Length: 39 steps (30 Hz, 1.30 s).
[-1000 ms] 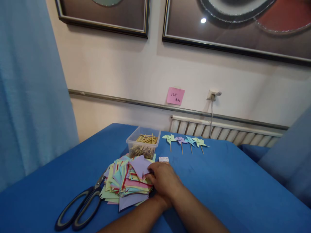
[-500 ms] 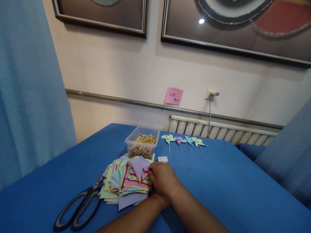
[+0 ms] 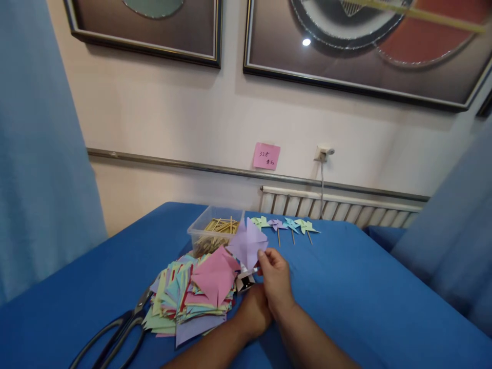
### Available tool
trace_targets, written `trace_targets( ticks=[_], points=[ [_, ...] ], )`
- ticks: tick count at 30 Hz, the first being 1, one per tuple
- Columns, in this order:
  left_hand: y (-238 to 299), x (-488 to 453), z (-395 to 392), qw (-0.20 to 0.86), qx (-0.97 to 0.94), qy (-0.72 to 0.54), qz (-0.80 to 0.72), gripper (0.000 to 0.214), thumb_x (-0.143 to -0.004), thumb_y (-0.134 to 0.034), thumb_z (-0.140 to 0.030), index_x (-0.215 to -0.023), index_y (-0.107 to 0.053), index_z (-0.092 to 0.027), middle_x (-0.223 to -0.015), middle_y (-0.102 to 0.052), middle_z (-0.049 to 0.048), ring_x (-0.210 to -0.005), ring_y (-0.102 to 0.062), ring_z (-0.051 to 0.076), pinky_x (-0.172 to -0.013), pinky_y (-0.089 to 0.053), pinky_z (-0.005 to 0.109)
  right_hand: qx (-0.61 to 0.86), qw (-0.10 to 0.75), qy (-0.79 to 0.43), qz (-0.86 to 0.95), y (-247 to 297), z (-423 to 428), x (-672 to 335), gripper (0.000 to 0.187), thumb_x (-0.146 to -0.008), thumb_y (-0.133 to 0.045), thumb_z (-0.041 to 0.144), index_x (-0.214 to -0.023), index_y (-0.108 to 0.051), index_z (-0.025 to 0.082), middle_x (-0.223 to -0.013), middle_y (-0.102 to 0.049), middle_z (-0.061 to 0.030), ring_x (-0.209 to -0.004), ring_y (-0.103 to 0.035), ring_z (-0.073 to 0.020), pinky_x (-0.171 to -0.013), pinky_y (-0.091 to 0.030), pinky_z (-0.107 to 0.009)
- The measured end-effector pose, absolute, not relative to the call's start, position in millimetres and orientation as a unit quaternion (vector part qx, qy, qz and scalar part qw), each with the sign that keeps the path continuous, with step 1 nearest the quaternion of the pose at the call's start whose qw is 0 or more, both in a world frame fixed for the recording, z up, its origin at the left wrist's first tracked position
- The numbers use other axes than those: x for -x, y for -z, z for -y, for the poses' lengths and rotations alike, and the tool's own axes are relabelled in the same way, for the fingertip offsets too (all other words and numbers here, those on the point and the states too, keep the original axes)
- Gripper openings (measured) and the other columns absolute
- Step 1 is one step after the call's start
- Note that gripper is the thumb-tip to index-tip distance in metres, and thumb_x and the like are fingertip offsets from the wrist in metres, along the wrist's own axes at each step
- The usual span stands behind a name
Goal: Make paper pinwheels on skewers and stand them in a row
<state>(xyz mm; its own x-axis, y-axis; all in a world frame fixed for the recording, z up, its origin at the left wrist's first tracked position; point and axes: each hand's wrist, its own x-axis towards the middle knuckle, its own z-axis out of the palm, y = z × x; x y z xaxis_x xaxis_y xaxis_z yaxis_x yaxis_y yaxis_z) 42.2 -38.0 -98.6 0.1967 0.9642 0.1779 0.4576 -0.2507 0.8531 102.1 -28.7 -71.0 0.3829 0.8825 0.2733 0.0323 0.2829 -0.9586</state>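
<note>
My right hand (image 3: pixel 275 274) pinches a square of purple paper (image 3: pixel 248 245) by its right side and holds it raised; slits run in from its corners. Below and left of it, my left hand (image 3: pixel 257 307) is bent near my right wrist, its fingers mostly hidden. Just above that hand is a small white box (image 3: pixel 246 283) with a dark inside, partly covered by the purple paper. A pink slit paper square (image 3: pixel 216 277) tops the pile of coloured papers (image 3: pixel 169 297) to the left of my hands.
Large scissors (image 3: pixel 125 328) lie left of the pile. Behind it stands a clear plastic box (image 3: pixel 196 243) of thin wooden sticks (image 3: pixel 221 226). Several paper pinwheels on sticks (image 3: pixel 277 225) lie at the back of the blue-covered table (image 3: pixel 346 297). A radiator (image 3: pixel 346 207) is beyond.
My right hand has lifted the purple paper off the pile and moved it right and up, uncovering the pink square. The view has shifted slightly.
</note>
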Motion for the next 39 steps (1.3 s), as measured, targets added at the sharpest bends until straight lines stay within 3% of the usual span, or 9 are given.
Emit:
trace_targets(
  ticks=[3,5,11,17,21,25,31,35,39],
  points=[
    [102,-39,33,0.489,-0.671,-0.376,-0.412,0.006,-0.061,-0.059,-0.014,-0.06,-0.063,-0.018,-0.048,-0.06,-0.0008,-0.054,-0.055,0.017,-0.047,-0.042,0.021,0.451,0.686,-0.455,0.344,78,40,-130,0.029,-0.077,-0.057,0.045,-0.067,-0.049,0.019,-0.052,-0.049,0.0061,-0.041,-0.041,-0.0086,-0.041,-0.032,-0.02],
    [103,-37,29,0.56,-0.643,-0.369,-0.369,0.014,-0.057,-0.059,-0.01,-0.069,-0.062,-0.016,-0.061,-0.064,0.0005,-0.056,-0.057,0.016,-0.05,-0.042,0.022,0.42,0.689,-0.497,0.319,88,50,-152,0.029,-0.075,-0.062,0.044,-0.068,-0.05,0.018,-0.051,-0.051,0.0056,-0.042,-0.043,-0.0084,-0.042,-0.033,-0.02],
    [95,-35,28,0.695,-0.542,-0.385,-0.274,0.036,-0.064,-0.063,-0.02,-0.099,-0.061,-0.015,-0.086,-0.067,0.0072,-0.078,-0.06,0.019,-0.063,-0.045,0.026,0.475,0.656,-0.5,0.308,117,65,-191,0.033,-0.07,-0.068,0.046,-0.067,-0.056,0.015,-0.052,-0.055,0.0027,-0.045,-0.045,-0.0074,-0.043,-0.033,-0.018],
    [97,-37,26,0.652,-0.515,-0.433,-0.35,0.032,-0.07,-0.068,-0.034,-0.094,-0.064,-0.014,-0.081,-0.066,0.0065,-0.069,-0.057,0.016,-0.059,-0.042,0.025,0.464,0.631,-0.525,0.333,114,65,-184,0.035,-0.069,-0.069,0.048,-0.069,-0.058,0.014,-0.052,-0.058,0.0015,-0.045,-0.049,-0.0081,-0.042,-0.034,-0.018],
    [99,-39,25,0.641,-0.511,-0.441,-0.365,0.032,-0.068,-0.071,-0.034,-0.091,-0.066,-0.014,-0.079,-0.066,0.0059,-0.066,-0.056,0.015,-0.059,-0.042,0.025,0.474,0.622,-0.514,0.353,114,68,-181,0.039,-0.066,-0.071,0.049,-0.079,-0.064,0.013,-0.058,-0.062,-0.0006,-0.047,-0.053,-0.0096,-0.043,-0.037,-0.019],
    [94,-40,30,0.655,-0.479,-0.464,-0.355,0.031,-0.069,-0.07,-0.034,-0.092,-0.067,-0.014,-0.083,-0.068,0.0068,-0.069,-0.058,0.017,-0.064,-0.045,0.027,0.473,0.614,-0.493,0.395,114,70,-182,0.039,-0.064,-0.072,0.05,-0.074,-0.065,0.013,-0.054,-0.06,0.0,-0.047,-0.053,-0.0103,-0.045,-0.037,-0.02],
    [80,-39,38,0.67,-0.46,-0.464,-0.352,0.026,-0.069,-0.07,-0.034,-0.083,-0.069,-0.012,-0.071,-0.069,0.0055,-0.062,-0.058,0.016,-0.061,-0.045,0.026,0.475,0.574,-0.483,0.46,119,70,-181,0.033,-0.067,-0.07,0.045,-0.072,-0.066,0.013,-0.052,-0.059,0.0006,-0.047,-0.05,-0.0105,-0.047,-0.037,-0.022],
    [74,-39,39,0.658,-0.455,-0.47,-0.373,0.031,-0.065,-0.073,-0.031,-0.09,-0.069,-0.013,-0.082,-0.072,0.0062,-0.071,-0.063,0.02,-0.068,-0.048,0.029,0.431,0.597,-0.5,0.457,116,73,-181,0.03,-0.064,-0.073,0.041,-0.081,-0.066,0.016,-0.065,-0.064,-0.0006,-0.057,-0.054,-0.0124,-0.055,-0.04,-0.023],
    [74,-39,39,0.63,-0.468,-0.466,-0.408,0.03,-0.062,-0.074,-0.033,-0.084,-0.07,-0.013,-0.073,-0.071,0.0041,-0.063,-0.062,0.018,-0.062,-0.048,0.028,0.446,0.624,-0.475,0.432,106,75,-185,0.027,-0.064,-0.074,0.04,-0.076,-0.064,0.018,-0.064,-0.061,0.0006,-0.059,-0.053,-0.0125,-0.056,-0.04,-0.023]
  ],
)
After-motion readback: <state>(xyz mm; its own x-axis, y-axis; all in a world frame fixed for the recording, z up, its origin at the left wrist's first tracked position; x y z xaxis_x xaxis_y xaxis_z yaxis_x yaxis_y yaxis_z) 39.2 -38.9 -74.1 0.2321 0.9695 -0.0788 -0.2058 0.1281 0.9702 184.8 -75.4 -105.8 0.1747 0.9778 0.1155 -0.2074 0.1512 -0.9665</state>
